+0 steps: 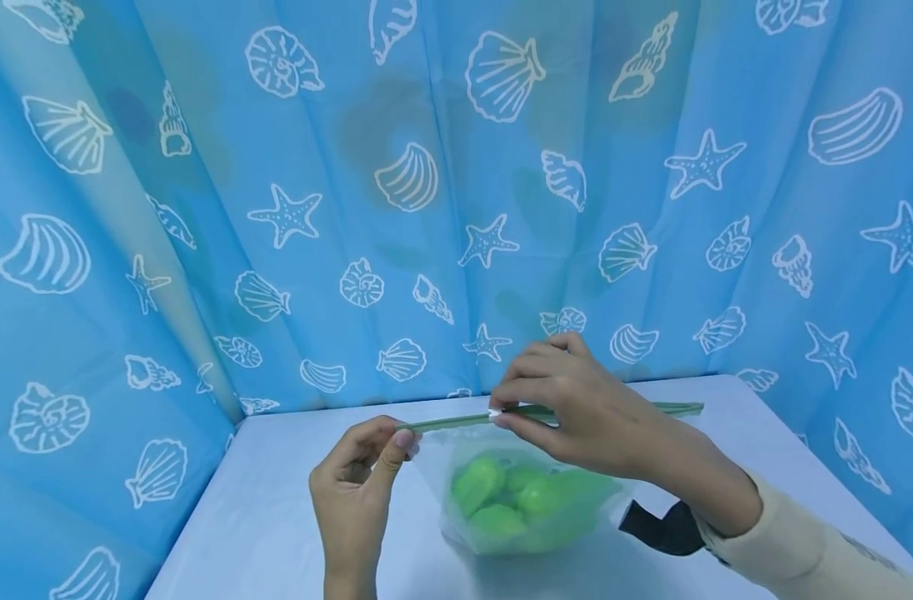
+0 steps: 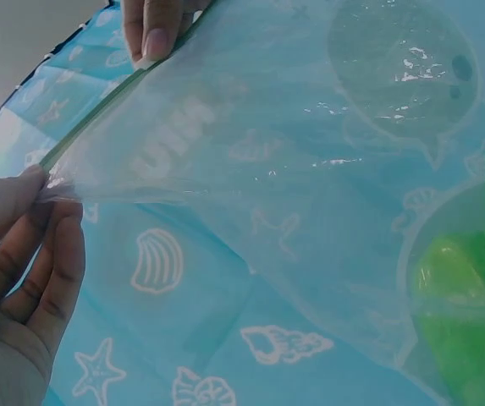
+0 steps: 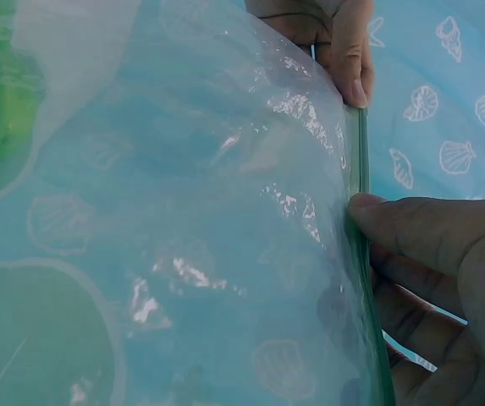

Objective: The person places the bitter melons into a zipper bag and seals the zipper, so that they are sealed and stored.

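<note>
A clear zip bag point(image 2: 250, 161) with a green zip strip point(image 1: 452, 422) hangs over the table, and several green rounded things point(image 1: 516, 500) lie in its lower part. My left hand point(image 1: 359, 492) pinches the left end of the strip between thumb and forefinger. On the same strip, right of that grip, my right hand point(image 1: 565, 400) pinches a small white slider point(image 1: 494, 412) with thumb and fingers. The strip runs on behind the right hand and sticks out past it on the right. Both hands point(image 3: 445, 279) show at the bag's green edge in the right wrist view.
The white table point(image 1: 261, 500) lies under the bag. A blue curtain point(image 1: 441, 208) with white shells and starfish surrounds it at the back and sides. A black curved band point(image 1: 662, 529) shows beside the right sleeve point(image 1: 794, 533).
</note>
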`<state>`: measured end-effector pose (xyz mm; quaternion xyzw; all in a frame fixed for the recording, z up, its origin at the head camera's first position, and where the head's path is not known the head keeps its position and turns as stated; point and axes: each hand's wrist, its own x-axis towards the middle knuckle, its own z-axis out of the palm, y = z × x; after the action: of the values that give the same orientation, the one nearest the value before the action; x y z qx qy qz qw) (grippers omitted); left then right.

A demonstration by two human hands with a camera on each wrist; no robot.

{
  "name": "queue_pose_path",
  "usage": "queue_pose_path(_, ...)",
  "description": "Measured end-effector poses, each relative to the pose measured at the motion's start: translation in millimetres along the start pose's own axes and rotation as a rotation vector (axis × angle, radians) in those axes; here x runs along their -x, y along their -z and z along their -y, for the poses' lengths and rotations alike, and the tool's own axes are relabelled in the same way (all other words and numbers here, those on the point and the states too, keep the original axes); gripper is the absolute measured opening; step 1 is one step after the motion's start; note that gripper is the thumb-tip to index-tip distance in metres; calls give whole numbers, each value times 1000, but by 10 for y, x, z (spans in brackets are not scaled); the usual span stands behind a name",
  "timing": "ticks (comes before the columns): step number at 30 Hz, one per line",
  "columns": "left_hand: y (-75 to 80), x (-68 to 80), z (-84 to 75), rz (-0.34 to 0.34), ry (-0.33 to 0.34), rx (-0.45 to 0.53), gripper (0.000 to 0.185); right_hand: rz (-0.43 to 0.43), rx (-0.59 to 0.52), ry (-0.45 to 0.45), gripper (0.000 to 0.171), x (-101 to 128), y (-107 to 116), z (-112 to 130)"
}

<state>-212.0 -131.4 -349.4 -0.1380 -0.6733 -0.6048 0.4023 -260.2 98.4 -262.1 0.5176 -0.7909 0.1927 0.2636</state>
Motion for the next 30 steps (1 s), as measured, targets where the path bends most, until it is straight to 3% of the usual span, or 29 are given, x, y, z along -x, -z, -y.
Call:
queue_pose_path(15,26,32,33,6,-7,-15,13,0,0,-9,9,122,52,-44)
queue_pose_path(22,19,32,32,-1,52,-29,12,-25,16,6,12,163,80,-67)
queue_pose_path(30,18,11,40,-2,22,-34,12,-31,31,-1,14,198,148,-98)
